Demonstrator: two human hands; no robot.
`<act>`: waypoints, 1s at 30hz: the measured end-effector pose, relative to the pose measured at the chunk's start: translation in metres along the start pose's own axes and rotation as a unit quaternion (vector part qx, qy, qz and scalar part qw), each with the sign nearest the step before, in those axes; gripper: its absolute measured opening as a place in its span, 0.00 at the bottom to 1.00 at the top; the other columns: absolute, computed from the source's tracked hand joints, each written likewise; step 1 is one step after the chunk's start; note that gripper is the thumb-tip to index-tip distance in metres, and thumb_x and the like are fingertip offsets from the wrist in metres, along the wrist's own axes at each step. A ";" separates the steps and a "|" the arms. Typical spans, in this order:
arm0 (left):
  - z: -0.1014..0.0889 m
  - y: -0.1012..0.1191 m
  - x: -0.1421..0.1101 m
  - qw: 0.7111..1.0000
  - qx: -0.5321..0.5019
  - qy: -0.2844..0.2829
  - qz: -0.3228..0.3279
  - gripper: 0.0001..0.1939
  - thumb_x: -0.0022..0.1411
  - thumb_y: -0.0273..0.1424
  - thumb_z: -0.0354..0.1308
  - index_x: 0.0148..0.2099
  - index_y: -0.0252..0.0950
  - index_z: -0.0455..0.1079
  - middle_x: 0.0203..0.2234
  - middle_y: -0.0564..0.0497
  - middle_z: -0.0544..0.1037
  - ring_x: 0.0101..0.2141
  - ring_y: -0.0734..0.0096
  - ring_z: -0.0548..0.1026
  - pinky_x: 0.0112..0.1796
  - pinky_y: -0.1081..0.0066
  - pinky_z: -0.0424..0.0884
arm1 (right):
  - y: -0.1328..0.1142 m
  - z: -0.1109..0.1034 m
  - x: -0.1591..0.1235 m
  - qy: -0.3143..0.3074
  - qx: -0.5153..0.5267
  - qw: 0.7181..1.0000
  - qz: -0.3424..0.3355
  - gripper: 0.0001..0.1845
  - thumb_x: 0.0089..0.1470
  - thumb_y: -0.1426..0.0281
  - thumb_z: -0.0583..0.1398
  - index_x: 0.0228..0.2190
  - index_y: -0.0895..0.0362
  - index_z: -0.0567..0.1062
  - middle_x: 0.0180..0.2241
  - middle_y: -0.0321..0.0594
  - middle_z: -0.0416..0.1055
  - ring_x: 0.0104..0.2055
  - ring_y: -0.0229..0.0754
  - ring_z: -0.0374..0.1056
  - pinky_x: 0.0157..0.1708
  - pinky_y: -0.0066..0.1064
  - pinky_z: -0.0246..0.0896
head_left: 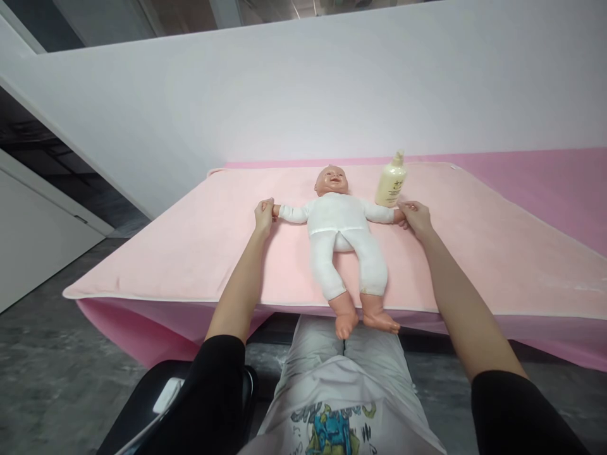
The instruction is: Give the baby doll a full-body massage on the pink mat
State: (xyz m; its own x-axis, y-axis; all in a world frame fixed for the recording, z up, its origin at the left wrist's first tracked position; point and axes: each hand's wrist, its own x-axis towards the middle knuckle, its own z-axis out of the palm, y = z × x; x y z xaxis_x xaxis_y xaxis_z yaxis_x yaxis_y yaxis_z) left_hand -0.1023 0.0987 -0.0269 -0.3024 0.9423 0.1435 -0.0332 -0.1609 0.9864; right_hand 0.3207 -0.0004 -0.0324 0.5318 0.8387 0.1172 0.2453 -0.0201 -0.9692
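A baby doll [338, 215] with a white cloth body lies on its back on the pink towel, its arms stretched out to both sides. My left hand [264, 215] is closed around the doll's hand on the left. On the other side, my right hand [417, 218] grips the doll's other hand between thumb and fingers. The doll's bare feet hang over the front edge, above my lap. Close beyond my right hand stands a pale yellow pump bottle [391, 182].
The pink towel [190, 240] covers the table over a darker pink cloth [550, 189]. A white partition wall [303, 95] rises behind the table. At lower left, a white device with a cable [167, 395] rests on a black seat [142, 404].
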 end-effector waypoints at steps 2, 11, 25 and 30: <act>0.000 -0.001 0.002 0.999 -0.019 0.024 -0.024 0.19 0.63 0.46 0.49 0.38 0.33 0.68 0.25 0.51 0.69 0.19 0.78 0.65 0.19 0.76 0.62 | 0.000 -0.001 0.001 0.006 -0.008 1.000 0.017 0.12 0.54 0.61 0.58 0.28 0.58 0.70 0.10 0.32 0.61 0.11 0.36 0.60 0.10 0.24 0.53; -0.001 -0.001 0.001 1.000 -0.004 -0.002 0.005 0.16 0.52 0.40 0.63 0.38 0.34 0.68 0.26 0.53 0.70 0.21 0.79 0.67 0.19 0.79 0.61 | -0.002 0.000 -0.002 -0.007 -0.008 1.000 0.012 0.13 0.54 0.61 0.60 0.30 0.59 0.71 0.13 0.33 0.64 0.13 0.35 0.61 0.10 0.21 0.53; 0.000 0.001 -0.003 1.000 0.013 -0.006 0.024 0.20 0.47 0.38 0.66 0.40 0.33 0.68 0.27 0.53 0.70 0.21 0.79 0.68 0.18 0.78 0.62 | -0.003 -0.003 -0.003 0.016 0.000 0.999 0.033 0.09 0.55 0.68 0.56 0.28 0.60 0.71 0.12 0.35 0.64 0.14 0.41 0.65 0.12 0.28 0.60; 0.000 0.003 -0.002 1.000 0.001 -0.004 -0.005 0.12 0.56 0.37 0.60 0.37 0.34 0.67 0.24 0.54 0.68 0.19 0.80 0.66 0.18 0.78 0.61 | -0.005 -0.002 -0.004 0.014 -0.002 1.000 0.025 0.08 0.55 0.69 0.55 0.27 0.59 0.70 0.12 0.35 0.64 0.15 0.40 0.65 0.12 0.28 0.60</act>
State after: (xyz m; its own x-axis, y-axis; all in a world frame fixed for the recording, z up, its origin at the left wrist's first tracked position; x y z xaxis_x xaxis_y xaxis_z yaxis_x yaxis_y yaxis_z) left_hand -0.1017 0.0959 -0.0242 -0.2950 0.9461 0.1334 -0.0342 -0.1500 0.9881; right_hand 0.3188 -0.0047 -0.0278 0.5654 0.8214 0.0742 0.2207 -0.0640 -0.9732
